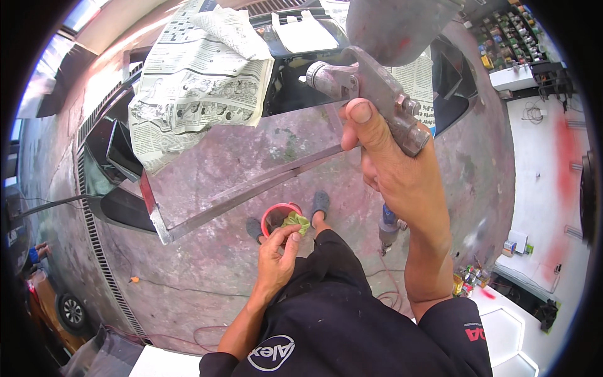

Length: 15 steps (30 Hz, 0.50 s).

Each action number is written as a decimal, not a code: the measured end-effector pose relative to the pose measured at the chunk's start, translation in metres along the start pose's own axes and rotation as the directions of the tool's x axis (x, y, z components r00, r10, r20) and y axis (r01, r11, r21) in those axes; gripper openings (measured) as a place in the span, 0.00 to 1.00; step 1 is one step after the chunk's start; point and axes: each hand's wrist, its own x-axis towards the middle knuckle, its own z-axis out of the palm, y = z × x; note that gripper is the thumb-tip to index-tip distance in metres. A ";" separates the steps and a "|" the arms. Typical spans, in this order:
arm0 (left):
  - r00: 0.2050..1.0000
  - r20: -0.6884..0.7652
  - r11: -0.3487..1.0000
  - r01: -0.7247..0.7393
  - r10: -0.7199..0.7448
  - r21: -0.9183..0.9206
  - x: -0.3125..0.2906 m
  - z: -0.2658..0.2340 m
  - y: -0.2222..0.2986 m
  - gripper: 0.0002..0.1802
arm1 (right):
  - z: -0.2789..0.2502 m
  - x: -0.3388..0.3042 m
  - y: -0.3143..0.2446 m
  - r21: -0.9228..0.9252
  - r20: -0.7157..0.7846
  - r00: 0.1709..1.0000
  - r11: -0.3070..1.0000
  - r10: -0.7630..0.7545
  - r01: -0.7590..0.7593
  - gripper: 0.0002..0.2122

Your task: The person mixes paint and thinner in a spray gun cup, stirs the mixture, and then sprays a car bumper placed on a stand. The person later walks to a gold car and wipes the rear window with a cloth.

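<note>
My right hand point(402, 163) is wrapped round a metal spray gun point(383, 94), its thumb up along the gun's body. A large grey cup point(399, 28) sits on top of the gun. Behind my right wrist shows a blue-and-silver fitting point(388, 227) with a thin hose below it. Lower down, my left hand point(276, 257) pinches a yellow-green cloth point(296, 221) between thumb and fingers. The cloth is over a red bucket point(265, 226) by my feet. Ahead of both hands lies a grey, blotchy panel point(251, 151) with a raised edge.
Newspaper sheets point(201, 88) cover part of a dark car beyond the panel. A floor drain grate point(100, 245) runs along the left. Hoses point(207, 336) lie across the stained floor. Cans point(471, 281) stand at the right, near a white hexagon-patterned surface point(502, 330). Shelved bottles point(512, 38) fill the far right.
</note>
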 end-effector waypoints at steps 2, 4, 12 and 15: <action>1.000 0.005 1.000 -0.002 0.002 -0.003 0.001 0.001 -0.001 0.13 | -0.004 0.003 -0.001 -0.019 -0.022 1.000 1.000 0.021 -0.022 0.25; 1.000 0.006 1.000 0.003 -0.003 0.000 0.000 0.001 -0.003 0.13 | -0.007 0.004 0.000 -0.025 -0.055 0.996 0.997 0.067 -0.068 0.25; 1.000 0.024 1.000 0.000 -0.001 0.016 0.001 0.002 0.000 0.13 | -0.038 -0.007 0.007 -0.061 -0.221 0.959 0.978 0.180 -0.198 0.28; 0.999 0.031 0.999 -0.019 0.019 0.027 0.002 0.004 0.001 0.13 | -0.042 -0.015 0.008 -0.035 -0.222 0.958 0.981 0.181 -0.193 0.27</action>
